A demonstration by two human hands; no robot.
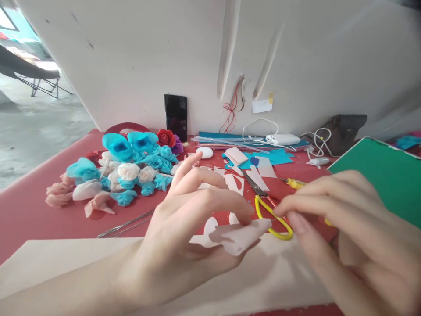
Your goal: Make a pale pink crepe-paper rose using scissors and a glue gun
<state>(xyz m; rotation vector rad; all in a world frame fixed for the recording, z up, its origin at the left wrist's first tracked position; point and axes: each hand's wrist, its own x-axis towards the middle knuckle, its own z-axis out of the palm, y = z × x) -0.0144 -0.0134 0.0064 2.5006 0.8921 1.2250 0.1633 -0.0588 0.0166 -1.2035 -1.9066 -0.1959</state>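
A white crepe-paper flower [241, 237] is pinched between the thumb and fingers of my left hand [194, 210]; its narrow end points right and its petals spread left. My right hand [338, 219] is closed, thumb against index finger, close beside that narrow end. A thin strand, wire or thread, shows between the pinch and the flower; what lies inside the fingers is mostly hidden. Behind the hands, yellow-handled scissors [258, 208] lie on the red table [29, 224]. White cut petals [210, 226] lie just beyond the flower, partly covered by my left hand.
Blue, white and pink paper flowers [128, 171] are heaped at left, with metal wires [125, 224] nearer. A phone [176, 117] leans on the wall. Paper scraps [265, 166], a yellow-handled tool [294, 183], white cables [324, 136] and a green board [381, 175] occupy the right.
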